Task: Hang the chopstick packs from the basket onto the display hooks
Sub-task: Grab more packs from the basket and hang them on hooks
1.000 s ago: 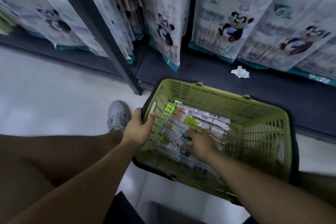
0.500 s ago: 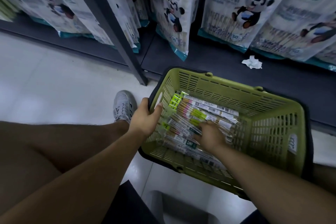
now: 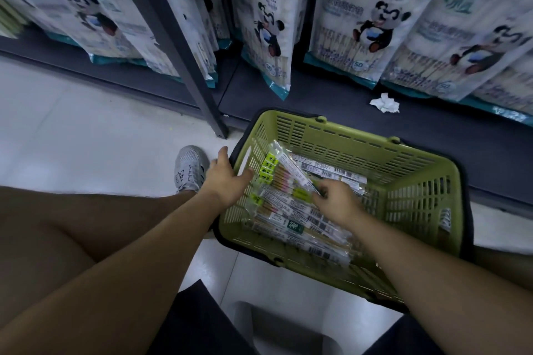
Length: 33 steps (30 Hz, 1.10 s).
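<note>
Pale glossy tiled floor [image 3: 86, 138], carrying a slotted olive-green plastic basket [image 3: 360, 138] and, just beside its left wall, a grey mesh sneaker [image 3: 189, 166]. Behind these, a low dark-grey shelf board [image 3: 432, 135], with a crumpled white paper scrap [image 3: 385, 103] lying on it.

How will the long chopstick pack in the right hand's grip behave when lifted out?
The chopstick pack is probably stiff: it juts straight from the right hand, which pinches it at one end. It is likely light, since a pinch alone raises it. Its glossy clear wrap may slip in the grip.
</note>
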{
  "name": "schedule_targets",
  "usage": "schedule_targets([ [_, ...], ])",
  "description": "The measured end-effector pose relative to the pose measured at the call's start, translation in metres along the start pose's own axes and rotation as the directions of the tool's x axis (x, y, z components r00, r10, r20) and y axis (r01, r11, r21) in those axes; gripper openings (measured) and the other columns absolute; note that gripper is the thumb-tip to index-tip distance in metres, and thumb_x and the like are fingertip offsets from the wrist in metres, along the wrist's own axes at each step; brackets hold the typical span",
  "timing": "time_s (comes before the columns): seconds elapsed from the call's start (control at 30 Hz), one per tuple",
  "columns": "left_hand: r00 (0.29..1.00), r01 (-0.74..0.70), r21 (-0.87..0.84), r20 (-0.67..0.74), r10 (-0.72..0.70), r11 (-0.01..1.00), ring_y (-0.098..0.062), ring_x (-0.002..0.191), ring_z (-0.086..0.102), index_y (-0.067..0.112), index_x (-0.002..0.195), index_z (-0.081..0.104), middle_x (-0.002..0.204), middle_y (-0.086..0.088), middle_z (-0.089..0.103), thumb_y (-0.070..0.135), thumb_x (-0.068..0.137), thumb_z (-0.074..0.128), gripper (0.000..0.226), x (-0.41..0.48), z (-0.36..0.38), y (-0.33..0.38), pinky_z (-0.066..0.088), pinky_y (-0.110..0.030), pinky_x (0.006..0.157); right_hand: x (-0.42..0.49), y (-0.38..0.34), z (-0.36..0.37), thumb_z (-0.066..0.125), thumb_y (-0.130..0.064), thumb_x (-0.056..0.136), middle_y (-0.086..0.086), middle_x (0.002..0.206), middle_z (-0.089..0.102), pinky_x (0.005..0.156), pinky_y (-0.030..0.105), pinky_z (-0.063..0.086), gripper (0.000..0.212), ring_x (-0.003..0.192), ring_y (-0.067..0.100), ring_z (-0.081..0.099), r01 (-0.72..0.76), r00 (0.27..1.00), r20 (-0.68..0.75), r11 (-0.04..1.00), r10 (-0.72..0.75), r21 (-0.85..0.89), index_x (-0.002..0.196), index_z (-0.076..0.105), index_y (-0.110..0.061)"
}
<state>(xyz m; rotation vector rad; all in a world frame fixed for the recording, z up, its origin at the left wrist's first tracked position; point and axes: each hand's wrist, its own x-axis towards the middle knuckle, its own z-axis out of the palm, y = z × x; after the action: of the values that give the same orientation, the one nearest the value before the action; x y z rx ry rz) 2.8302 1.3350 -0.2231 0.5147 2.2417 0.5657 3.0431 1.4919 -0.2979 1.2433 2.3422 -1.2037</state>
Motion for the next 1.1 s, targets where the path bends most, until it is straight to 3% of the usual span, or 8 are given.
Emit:
schedule_targets([
  [0.07,0.966,-0.11,0.218,-0.206,0.156,0.97,-0.037,0.132,0.041,0.01,0.151,0.035,0.144,-0.017,0.042,0.037,0.095,0.063,0.068,-0.005,0.001,0.006,0.037,-0.05,0.111,-0.004,-0.015,-0.01,0.066,-0.03,0.098,0.001,0.075,0.067,0.054,0.034,0.048,0.014,0.058,0.023,0.06,0.031,1.0,-0.012,0.986,-0.029,0.167,0.09,0.068,-0.019],
  [0.13,0.887,-0.255,0.25,-0.325,0.329,0.934,-0.031,0.117,0.052,0.009,0.133,0.053,0.128,-0.012,0.055,0.031,0.097,0.061,0.043,-0.011,0.003,0.017,0.044,-0.046,0.101,-0.009,-0.034,-0.018,0.069,-0.029,0.097,-0.006,0.068,0.065,0.054,0.03,0.048,0.012,0.056,0.017,0.059,0.063,0.998,-0.027,0.942,-0.058,0.33,0.088,0.072,-0.022],
  [0.23,0.956,-0.277,-0.057,-0.116,0.269,0.959,-0.021,0.093,0.066,0.017,0.116,0.065,0.104,-0.001,0.07,0.038,0.101,0.057,0.026,-0.016,0.008,0.037,0.054,-0.037,0.083,-0.02,-0.071,-0.025,0.071,-0.029,0.095,-0.01,0.08,0.075,0.062,0.017,0.049,0.006,0.068,0.003,0.068,0.077,0.996,0.009,0.884,-0.092,0.462,0.095,0.076,-0.025],
  [0.33,0.983,-0.061,-0.466,0.124,0.134,0.882,-0.021,0.1,0.069,0.016,0.115,0.068,0.104,-0.003,0.073,0.037,0.102,0.061,0.026,-0.019,0.02,0.046,0.056,-0.036,0.089,-0.027,-0.096,-0.023,0.068,-0.027,0.097,0.018,0.082,0.068,0.068,0.029,0.045,0.023,0.069,0.015,0.059,0.1,0.98,0.102,0.871,-0.169,0.482,0.099,0.075,-0.005],
  [0.47,0.992,0.046,-0.711,0.116,0.052,0.701,-0.025,0.097,0.073,0.009,0.121,0.061,0.104,-0.008,0.075,0.027,0.106,0.056,0.024,-0.017,0.019,0.043,0.06,-0.039,0.081,-0.024,-0.091,-0.017,0.069,-0.028,0.096,0.014,0.083,0.07,0.061,0.024,0.046,0.015,0.07,0.01,0.06,0.062,0.98,0.133,0.853,-0.151,0.519,0.101,0.079,-0.017],
  [0.73,0.994,0.065,-0.686,0.105,0.009,0.725,-0.025,0.073,0.07,0.003,0.118,0.054,0.097,-0.02,0.069,0.028,0.106,0.056,0.028,-0.009,-0.004,0.035,0.063,-0.037,0.067,0.037,0.001,-0.023,0.054,-0.022,0.104,0.012,0.13,0.068,0.088,0.035,0.052,0.03,0.111,0.034,0.065,-0.154,0.983,-0.114,0.987,0.147,-0.057,0.13,0.067,-0.016],
  [0.93,0.996,0.049,-0.66,0.086,0.01,0.75,-0.02,0.074,0.071,0.004,0.111,0.057,0.088,-0.014,0.071,0.027,0.106,0.057,0.024,0.0,0.01,0.036,0.063,-0.031,0.068,0.073,0.008,-0.019,0.055,-0.02,0.104,0.014,0.145,0.057,0.094,0.033,0.047,0.042,0.125,0.035,0.058,-0.185,0.983,-0.036,0.972,0.182,-0.147,0.146,0.053,-0.018],
  [1.1,0.994,0.081,-0.627,0.111,-0.014,0.774,-0.02,0.076,0.071,0.002,0.113,0.06,0.087,-0.01,0.073,0.032,0.106,0.056,0.031,0.01,0.021,0.031,0.062,-0.042,0.079,0.08,0.008,-0.014,0.057,-0.017,0.102,0.015,0.137,0.063,0.099,0.038,0.049,0.036,0.123,0.036,0.06,-0.176,0.984,-0.061,0.951,0.166,-0.256,0.138,0.059,-0.016],
])
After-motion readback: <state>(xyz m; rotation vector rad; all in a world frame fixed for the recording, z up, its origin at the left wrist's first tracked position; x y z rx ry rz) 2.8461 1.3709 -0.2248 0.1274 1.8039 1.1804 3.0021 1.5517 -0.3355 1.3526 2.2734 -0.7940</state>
